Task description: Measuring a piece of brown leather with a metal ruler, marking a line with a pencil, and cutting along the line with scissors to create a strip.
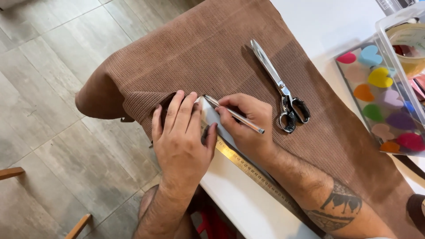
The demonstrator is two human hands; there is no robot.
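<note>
Head view: L hand [180, 140] lies flat, fingers spread, pressing ruler [248, 167] on brown fabric [212, 48]. R hand [248, 121] pinches pen [233, 114], tip at ruler's far end, axis along ruler. Scissors [280, 88] lie beyond ruler, nearer R hand.

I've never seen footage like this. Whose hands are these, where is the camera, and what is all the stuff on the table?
There is no machine here: these are a person's two bare hands, filmed by a camera worn on their head and looking down. That is why the arms come in from the bottom of the picture.

A piece of brown fabric lies over a white table and hangs off its edge. The left hand presses flat on a metal ruler laid along the fabric. The right hand holds a silver pen with its tip against the ruler's edge.

A pair of scissors lies closed on the fabric. To the right sits a tray with coloured hearts and a clear plastic box holding a roll of tape.
</note>
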